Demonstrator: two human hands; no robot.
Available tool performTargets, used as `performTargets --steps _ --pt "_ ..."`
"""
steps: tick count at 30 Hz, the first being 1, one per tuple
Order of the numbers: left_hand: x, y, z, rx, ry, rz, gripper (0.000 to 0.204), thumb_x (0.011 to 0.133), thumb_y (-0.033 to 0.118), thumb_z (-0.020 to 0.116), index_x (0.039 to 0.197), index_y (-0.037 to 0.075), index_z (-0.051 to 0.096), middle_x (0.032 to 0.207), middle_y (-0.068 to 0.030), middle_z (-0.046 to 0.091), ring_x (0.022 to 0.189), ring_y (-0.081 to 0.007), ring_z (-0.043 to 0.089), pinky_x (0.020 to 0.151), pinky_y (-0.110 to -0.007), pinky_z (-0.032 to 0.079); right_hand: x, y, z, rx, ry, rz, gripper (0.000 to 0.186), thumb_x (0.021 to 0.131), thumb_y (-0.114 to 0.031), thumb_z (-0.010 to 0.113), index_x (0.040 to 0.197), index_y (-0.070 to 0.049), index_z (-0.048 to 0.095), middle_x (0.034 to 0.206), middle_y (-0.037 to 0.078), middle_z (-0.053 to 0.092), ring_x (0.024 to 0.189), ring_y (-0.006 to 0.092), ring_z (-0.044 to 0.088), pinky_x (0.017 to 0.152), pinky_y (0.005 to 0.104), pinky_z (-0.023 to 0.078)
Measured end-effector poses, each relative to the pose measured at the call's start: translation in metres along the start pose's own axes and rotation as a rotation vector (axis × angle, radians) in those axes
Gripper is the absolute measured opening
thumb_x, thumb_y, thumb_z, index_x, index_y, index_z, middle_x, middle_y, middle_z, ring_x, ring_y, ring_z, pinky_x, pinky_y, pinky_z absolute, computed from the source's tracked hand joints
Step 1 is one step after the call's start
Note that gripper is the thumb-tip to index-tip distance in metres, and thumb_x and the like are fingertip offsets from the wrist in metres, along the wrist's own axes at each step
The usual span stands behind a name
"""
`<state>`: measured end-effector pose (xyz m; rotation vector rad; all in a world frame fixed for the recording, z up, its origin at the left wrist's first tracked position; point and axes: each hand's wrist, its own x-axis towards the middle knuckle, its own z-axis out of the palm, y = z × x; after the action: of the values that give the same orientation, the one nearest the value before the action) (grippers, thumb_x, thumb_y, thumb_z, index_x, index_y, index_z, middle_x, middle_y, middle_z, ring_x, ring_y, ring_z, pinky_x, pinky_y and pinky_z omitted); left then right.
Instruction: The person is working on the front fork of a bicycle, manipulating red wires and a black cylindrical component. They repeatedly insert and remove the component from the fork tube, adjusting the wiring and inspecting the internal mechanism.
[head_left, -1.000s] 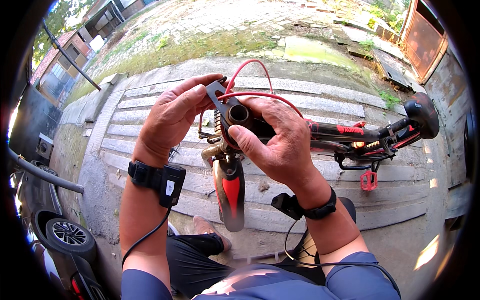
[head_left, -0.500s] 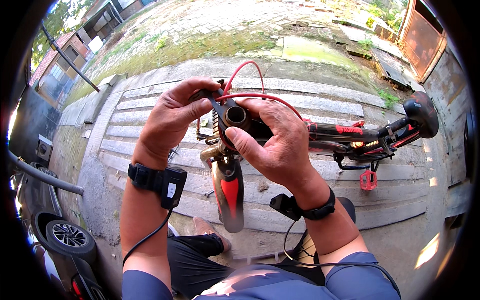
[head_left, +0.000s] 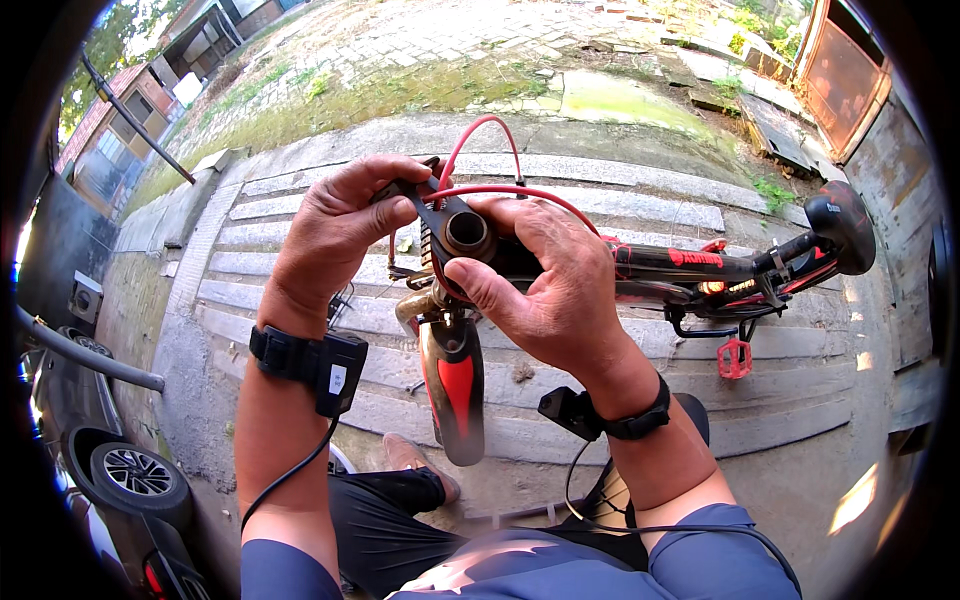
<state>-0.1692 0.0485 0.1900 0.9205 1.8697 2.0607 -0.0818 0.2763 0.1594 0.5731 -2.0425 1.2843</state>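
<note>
- Two bare hands work at the head of a bicycle (head_left: 690,262). The left hand (head_left: 340,220) pinches one end of a dark flat slotted plate (head_left: 437,219) between thumb and fingers.
- A second ago the plate's slotted end faced upward and showed clearly beside the left fingertips; now it is tipped more edge-on and the fingers cover most of it.
- That suggests a changed angle and a fuller hold on the plate, rather than a finished step.
- The right hand (head_left: 560,275) has stayed curled around the head tube (head_left: 486,246), thumb on the near side and fingers on the far side; it seems to steady it. How hard it presses, I cannot tell.
- The plate sits just left of the tube's open mouth, which remains uncovered; whether the two touch is hard to tell.
- A red cable (head_left: 530,193) arches over the plate and past the right hand, while the black-and-red front mudguard (head_left: 455,400) points toward the person.
</note>
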Motion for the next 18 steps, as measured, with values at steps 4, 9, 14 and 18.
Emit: performTargets --steps 4,9,14,18 --pt "-0.002 -0.005 0.005 -0.032 0.044 0.023 0.034 0.093 0.003 0.077 0.126 0.002 0.069 0.119 -0.0081 0.073 0.111 -0.0164 0.067 0.102 -0.032 0.052 0.001 0.003 0.003 -0.029 0.055 -0.019 0.047 0.083 -0.04 0.083 0.115 -0.007 0.074 0.102 0.012 0.076 0.092 0.0296 0.074 0.08 0.0389 0.057" --pt "-0.008 0.004 0.007 0.044 0.056 0.042 0.035 0.092 0.002 0.076 0.126 0.001 0.069 0.12 -0.0095 0.073 0.112 -0.0174 0.068 0.103 -0.032 0.053 0.0 0.002 0.004 -0.019 0.049 0.013 0.045 0.082 -0.037 0.082 0.115 -0.007 0.073 0.1 0.012 0.076 0.09 0.0299 0.074 0.08 0.0393 0.057" --pt "-0.016 0.006 0.017 0.064 0.139 0.004 0.052 0.094 0.008 0.077 0.141 -0.001 0.058 0.13 -0.0136 0.069 0.12 -0.0181 0.064 0.106 -0.033 0.051 0.0 0.001 0.005 0.01 0.046 0.03 0.04 0.084 -0.032 0.079 0.114 -0.005 0.073 0.099 0.013 0.076 0.089 0.0302 0.074 0.079 0.039 0.057" --pt "-0.047 -0.003 0.021 0.066 0.29 0.016 0.062 0.1 0.024 0.072 0.151 0.001 0.046 0.138 -0.0142 0.065 0.127 -0.0206 0.062 0.109 -0.034 0.045 -0.001 -0.002 -0.002 0.06 -0.049 0.051 0.039 0.09 -0.018 0.076 0.122 0.003 0.069 0.109 0.014 0.075 0.099 0.0207 0.073 0.091 0.033 0.056"
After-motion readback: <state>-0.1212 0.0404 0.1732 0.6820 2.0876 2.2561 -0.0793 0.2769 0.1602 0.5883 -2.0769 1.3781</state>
